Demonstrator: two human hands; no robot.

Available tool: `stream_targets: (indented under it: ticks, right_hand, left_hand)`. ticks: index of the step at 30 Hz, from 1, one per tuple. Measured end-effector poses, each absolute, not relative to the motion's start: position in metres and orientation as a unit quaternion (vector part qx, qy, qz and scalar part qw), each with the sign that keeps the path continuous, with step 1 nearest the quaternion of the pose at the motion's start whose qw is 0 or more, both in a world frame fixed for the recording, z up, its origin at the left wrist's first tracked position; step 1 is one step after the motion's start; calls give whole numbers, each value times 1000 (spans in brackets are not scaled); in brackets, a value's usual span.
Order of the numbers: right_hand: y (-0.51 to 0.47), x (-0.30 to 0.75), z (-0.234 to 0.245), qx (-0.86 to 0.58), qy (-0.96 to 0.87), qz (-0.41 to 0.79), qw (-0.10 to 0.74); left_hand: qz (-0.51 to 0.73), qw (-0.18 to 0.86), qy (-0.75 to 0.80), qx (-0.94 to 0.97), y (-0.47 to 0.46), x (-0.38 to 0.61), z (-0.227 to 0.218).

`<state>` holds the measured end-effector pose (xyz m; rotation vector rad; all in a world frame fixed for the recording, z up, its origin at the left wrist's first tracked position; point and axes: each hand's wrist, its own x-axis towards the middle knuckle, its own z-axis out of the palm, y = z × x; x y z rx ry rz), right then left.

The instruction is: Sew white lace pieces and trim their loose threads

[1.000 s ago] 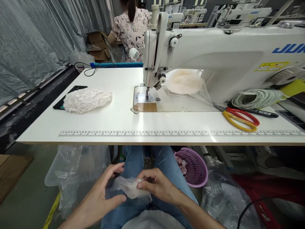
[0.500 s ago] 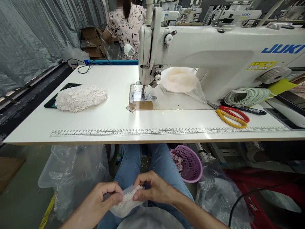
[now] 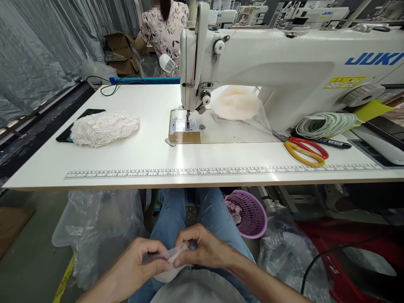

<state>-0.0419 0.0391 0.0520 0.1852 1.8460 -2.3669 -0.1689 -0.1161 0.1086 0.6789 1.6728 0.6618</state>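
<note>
Over my lap, a small piece of sheer white fabric with lace trim (image 3: 170, 273) is pinched between both hands. My left hand (image 3: 145, 261) has thumb and fingers closed on its left side. My right hand (image 3: 202, 248) grips the right side, thumb against the lace. The fingertips of the two hands are close together, and part of the cloth is hidden behind them. Above, on the table, stands a white sewing machine (image 3: 284, 63). Pale peach sheer fabric (image 3: 236, 103) lies under its arm, and a bundle of white lace (image 3: 105, 128) rests to the left.
Scissors with red and yellow handles (image 3: 304, 153) lie beside a coil of pale green cord (image 3: 326, 124). A printed ruler (image 3: 221, 171) runs along the table's front edge. Below stands a purple basket (image 3: 252, 214), with plastic bags (image 3: 104, 227) to the left. A person (image 3: 167, 33) is behind the table.
My left hand has moved slightly right, closer to my right hand, and the fabric between them is more folded. The camera view has shifted a little.
</note>
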Motion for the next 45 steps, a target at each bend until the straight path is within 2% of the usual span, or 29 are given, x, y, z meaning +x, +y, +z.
stream_targets:
  ticks: [6,11,22,28,33,36,41,45]
  right_hand:
    - [47,-38,44,105,560,-817,96]
    - [53,-33,43,136,530,-830,106]
    - [52,-34,42,152,524,-828,127]
    - [41,-40,47,117,580,-796,125]
    - [41,-39,53,91,651,-744,116]
    - [44,-36,57,58,668,-732,121]
    - [46,-35,58,56,654,-745,117]
    - [44,-35,54,72,594,-788,148]
  left_hand:
    - [272,571,702,328,-126,-173,108]
    - [301,614,673,281,-128,-174,106]
    - [292,634,670,254,-132,-180,108]
    - [320,632,659,251,-128,-176,108]
    - [293,578,716,261,-121,-166,94]
    - [288,592,708,257,-120,-167,93]
    - [281,604,705,244,-124,-171,98]
    - [290,616,694,234,-128,-172,98]
